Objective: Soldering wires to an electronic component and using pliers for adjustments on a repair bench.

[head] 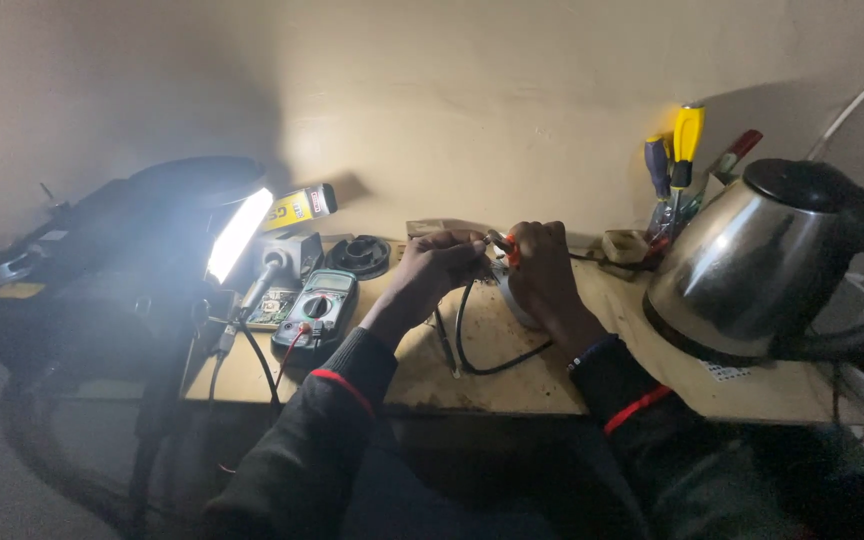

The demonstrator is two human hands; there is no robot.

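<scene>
Both my hands meet over the middle of a wooden workbench (512, 385). My left hand (437, 265) pinches the end of a thin wire between its fingertips. My right hand (542, 270) grips a small red-handled tool (508, 250), its tip touching the wire end. A black cable (477, 350) loops down from my hands across the bench. A pale round part (508, 300) lies under my right hand, mostly hidden.
A steel electric kettle (752, 265) stands at the right. Screwdrivers (680, 160) stick up behind it. A multimeter (317, 310) with leads, a small circuit board (272, 305), a black round part (360, 255) and a bright desk lamp (237, 235) are on the left.
</scene>
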